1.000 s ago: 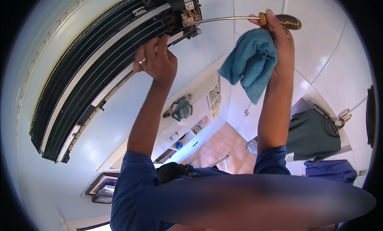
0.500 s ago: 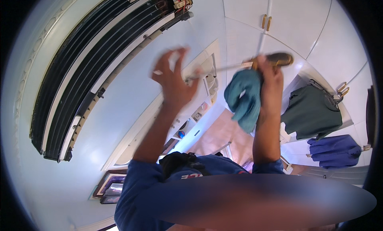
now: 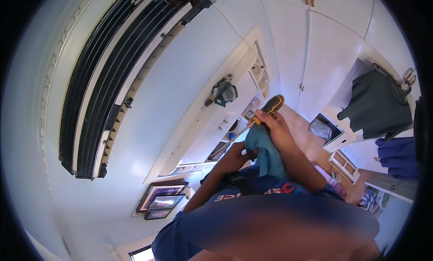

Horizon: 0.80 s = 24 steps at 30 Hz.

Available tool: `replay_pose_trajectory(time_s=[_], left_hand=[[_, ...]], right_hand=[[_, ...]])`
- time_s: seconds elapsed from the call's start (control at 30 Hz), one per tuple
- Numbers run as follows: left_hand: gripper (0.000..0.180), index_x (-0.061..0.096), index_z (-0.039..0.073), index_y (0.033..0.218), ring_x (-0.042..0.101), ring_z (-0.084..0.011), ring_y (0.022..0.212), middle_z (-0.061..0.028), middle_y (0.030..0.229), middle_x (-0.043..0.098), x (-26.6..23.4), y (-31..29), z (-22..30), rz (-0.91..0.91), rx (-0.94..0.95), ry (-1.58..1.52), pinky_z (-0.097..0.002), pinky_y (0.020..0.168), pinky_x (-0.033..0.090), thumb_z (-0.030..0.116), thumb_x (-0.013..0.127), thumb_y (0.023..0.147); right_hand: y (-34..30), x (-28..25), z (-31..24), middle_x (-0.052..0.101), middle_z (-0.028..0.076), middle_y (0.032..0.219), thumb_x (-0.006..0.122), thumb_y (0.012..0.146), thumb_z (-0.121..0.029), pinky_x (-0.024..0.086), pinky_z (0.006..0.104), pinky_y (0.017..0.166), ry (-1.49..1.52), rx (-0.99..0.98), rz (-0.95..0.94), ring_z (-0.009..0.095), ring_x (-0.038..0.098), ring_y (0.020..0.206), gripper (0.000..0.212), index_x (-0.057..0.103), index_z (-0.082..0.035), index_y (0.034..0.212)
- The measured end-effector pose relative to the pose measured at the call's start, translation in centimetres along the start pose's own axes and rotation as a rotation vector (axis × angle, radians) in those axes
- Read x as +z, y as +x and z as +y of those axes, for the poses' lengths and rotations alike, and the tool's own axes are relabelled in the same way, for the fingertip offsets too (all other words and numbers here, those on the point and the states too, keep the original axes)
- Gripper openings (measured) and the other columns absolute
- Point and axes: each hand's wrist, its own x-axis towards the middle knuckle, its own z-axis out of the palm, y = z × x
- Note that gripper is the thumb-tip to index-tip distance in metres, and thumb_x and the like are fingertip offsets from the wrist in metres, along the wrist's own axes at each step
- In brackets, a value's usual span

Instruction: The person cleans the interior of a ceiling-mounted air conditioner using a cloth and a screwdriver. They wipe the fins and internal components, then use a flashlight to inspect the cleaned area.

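In my right hand [image 3: 276,128] is a long screwdriver with a black and yellow handle [image 3: 273,104]. Its thin shaft runs down to the left, across and past my other hand. A teal cloth [image 3: 263,148] hangs from the same right hand, below the screwdriver handle. My left hand [image 3: 235,157] is closed at the cloth's left side, close to my chest, its fingertips partly hidden by the fabric. On the wall at upper left is an air conditioner [image 3: 131,71] with its front cover off, showing black fins and white strips.
Below the air conditioner stands a white dresser [image 3: 203,139] with a dark green bundle [image 3: 224,90] on it. White cupboards [image 3: 331,53] line the right side, where a dark green shirt [image 3: 376,105] and a blue garment [image 3: 397,155] hang. Framed pictures [image 3: 162,200] are at lower left.
Both hands have come down toward my chest. My left hand, raised with fingers spread before, has closed at the cloth. The screwdriver now slants, and the view has shifted.
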Motion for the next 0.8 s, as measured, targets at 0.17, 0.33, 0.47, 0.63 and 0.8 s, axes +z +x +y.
replay_pose_trajectory(time_s=[0.17, 0.33, 0.47, 0.63, 0.8], left_hand=[[0.029, 0.060, 0.007, 0.117, 0.053, -0.0096, 0.092, -0.0018, 0.097, 0.058, -3.4, -2.9, -0.5, 0.413, 0.082, -0.159, -0.0272, 0.081, 0.045, 0.023, 0.075, 0.099], [0.034, 0.057, 0.006, 0.113, 0.051, -0.0101, 0.087, 0.0000, 0.096, 0.055, -6.9, -5.9, 0.3, 0.382, 0.248, -0.575, -0.0259, 0.079, 0.041, 0.038, 0.064, 0.104], [0.022, 0.060, 0.005, 0.111, 0.052, -0.0082, 0.088, -0.0002, 0.097, 0.057, -9.1, -6.8, 1.7, 0.695, 0.238, -0.590, -0.0247, 0.086, 0.040, 0.026, 0.054, 0.109], [0.017, 0.060, 0.005, 0.121, 0.063, -0.0092, 0.095, -0.0007, 0.103, 0.064, -10.3, -9.1, 4.9, 0.760, 0.245, -0.599, -0.0268, 0.088, 0.050, 0.018, 0.054, 0.112], [0.018, 0.067, 0.003, 0.117, 0.057, -0.0041, 0.084, 0.0017, 0.094, 0.066, -12.1, -9.6, 7.8, 0.885, 0.328, -0.328, -0.0210, 0.079, 0.047, 0.017, 0.059, 0.110]], right_hand=[[-0.1, -0.7, -3.3, 0.074, 0.008, 0.091, 0.067, 0.104, -0.033, 0.058, 0.0289, 0.074, -0.021, -0.168, -0.016, 0.015, 0.071, 0.076, 0.031, 0.069, -0.002, 0.103], [-0.6, -0.7, -2.5, 0.073, 0.009, 0.094, 0.065, 0.106, -0.035, 0.056, 0.0279, 0.076, -0.028, -0.089, 0.023, 0.013, 0.069, 0.080, 0.032, 0.067, -0.004, 0.104], [-0.5, -0.4, -0.8, 0.073, 0.012, 0.098, 0.062, 0.108, -0.031, 0.056, 0.0327, 0.084, -0.043, -0.135, -0.164, 0.017, 0.070, 0.090, 0.026, 0.062, -0.005, 0.107], [0.8, -0.5, 0.2, 0.075, 0.015, 0.109, 0.057, 0.111, -0.030, 0.049, 0.0450, 0.106, -0.296, -0.309, -0.295, 0.025, 0.070, 0.108, 0.025, 0.061, -0.006, 0.114], [1.6, -0.9, 0.2, 0.073, 0.011, 0.122, 0.054, 0.112, -0.035, 0.048, 0.0453, 0.109, 0.037, -0.262, -0.427, 0.023, 0.070, 0.113, 0.031, 0.062, -0.008, 0.125]])
